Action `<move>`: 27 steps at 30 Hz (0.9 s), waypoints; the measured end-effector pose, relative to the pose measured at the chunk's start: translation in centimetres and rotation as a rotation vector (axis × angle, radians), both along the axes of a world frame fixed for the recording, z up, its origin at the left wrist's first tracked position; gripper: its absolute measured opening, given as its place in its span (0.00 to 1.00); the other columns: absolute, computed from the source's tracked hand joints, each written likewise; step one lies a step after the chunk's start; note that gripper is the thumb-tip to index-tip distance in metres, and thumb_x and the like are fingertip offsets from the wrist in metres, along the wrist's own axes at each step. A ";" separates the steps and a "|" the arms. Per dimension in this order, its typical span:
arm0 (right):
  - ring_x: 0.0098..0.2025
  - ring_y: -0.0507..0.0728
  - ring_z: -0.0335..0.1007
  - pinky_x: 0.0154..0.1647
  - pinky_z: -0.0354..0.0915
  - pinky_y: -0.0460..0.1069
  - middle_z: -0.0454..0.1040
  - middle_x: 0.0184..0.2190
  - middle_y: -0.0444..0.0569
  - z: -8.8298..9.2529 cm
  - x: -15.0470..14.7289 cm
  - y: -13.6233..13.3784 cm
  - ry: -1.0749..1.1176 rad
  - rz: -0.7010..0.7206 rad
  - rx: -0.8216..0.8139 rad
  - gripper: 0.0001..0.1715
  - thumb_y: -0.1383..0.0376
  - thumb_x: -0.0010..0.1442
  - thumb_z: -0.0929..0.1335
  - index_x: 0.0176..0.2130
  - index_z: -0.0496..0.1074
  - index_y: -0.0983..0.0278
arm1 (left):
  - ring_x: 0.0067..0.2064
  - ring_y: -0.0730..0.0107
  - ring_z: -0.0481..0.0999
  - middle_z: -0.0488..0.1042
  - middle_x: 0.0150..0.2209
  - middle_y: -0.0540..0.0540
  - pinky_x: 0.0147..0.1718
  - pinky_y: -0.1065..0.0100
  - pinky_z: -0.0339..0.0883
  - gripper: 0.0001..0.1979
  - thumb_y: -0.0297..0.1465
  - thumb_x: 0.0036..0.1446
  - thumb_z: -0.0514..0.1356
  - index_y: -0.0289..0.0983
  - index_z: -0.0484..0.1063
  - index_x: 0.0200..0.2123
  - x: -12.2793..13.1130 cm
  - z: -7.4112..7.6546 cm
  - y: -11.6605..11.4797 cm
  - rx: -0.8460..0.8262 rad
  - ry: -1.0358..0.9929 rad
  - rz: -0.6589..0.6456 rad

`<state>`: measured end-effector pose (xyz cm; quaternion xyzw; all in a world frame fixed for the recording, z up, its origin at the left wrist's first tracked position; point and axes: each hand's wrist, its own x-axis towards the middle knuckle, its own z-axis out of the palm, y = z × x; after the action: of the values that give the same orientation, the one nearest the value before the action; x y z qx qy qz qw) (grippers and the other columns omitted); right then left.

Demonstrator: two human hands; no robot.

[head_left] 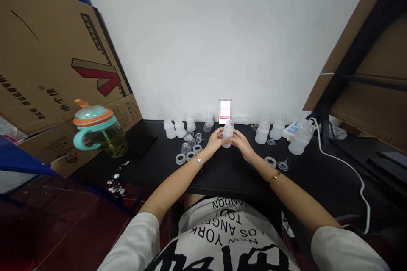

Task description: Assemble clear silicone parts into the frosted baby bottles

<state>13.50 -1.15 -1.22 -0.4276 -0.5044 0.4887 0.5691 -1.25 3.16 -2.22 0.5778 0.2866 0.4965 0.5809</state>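
Both of my hands grip one translucent white baby bottle, which stands upright over the middle of the black table with a clear cap on top. Fingers of my left hand close round its left side. My right hand closes on its right side. To the left lie several white collar rings and clear domed caps. Right of my right hand are another white ring and a clear silicone nipple, lying flat.
Open white bottles stand at the back left, and capped bottles at the back right. A phone leans on the wall. A teal-lidded tea jug is at the left, and a white cable crosses the right side.
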 end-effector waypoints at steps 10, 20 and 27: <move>0.44 0.62 0.77 0.48 0.70 0.56 0.79 0.44 0.48 2.6 2.6 0.5 -0.519 -0.143 0.320 0.40 0.57 0.49 0.76 0.60 0.69 0.58 | 0.49 0.59 0.79 0.79 0.48 0.41 0.51 0.60 0.69 0.31 0.27 0.45 0.73 0.36 0.71 0.54 0.8 -0.2 -1.0 0.212 0.249 -0.059; 0.28 0.56 0.65 0.35 0.64 0.50 0.69 0.28 0.42 7.0 8.7 -1.6 -0.861 -0.627 0.443 0.33 0.49 0.56 0.71 0.56 0.70 0.60 | 0.38 0.67 0.80 0.81 0.42 0.42 0.44 0.64 0.72 0.22 0.35 0.54 0.70 0.36 0.74 0.51 0.7 -0.1 -2.0 0.293 0.385 -0.031; 0.29 0.59 0.67 0.33 0.60 0.50 0.71 0.28 0.44 8.1 13.4 -3.1 -1.042 -0.905 0.336 0.24 0.55 0.53 0.68 0.49 0.70 0.60 | 0.39 0.65 0.81 0.82 0.38 0.44 0.43 0.65 0.72 0.17 0.39 0.57 0.66 0.37 0.76 0.46 0.5 0.3 -2.3 0.368 0.451 -0.007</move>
<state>26.89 -4.21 6.89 -0.6798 -0.5523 -0.1484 0.4591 -0.72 0.82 -1.92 0.7703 0.3115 0.3972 0.3897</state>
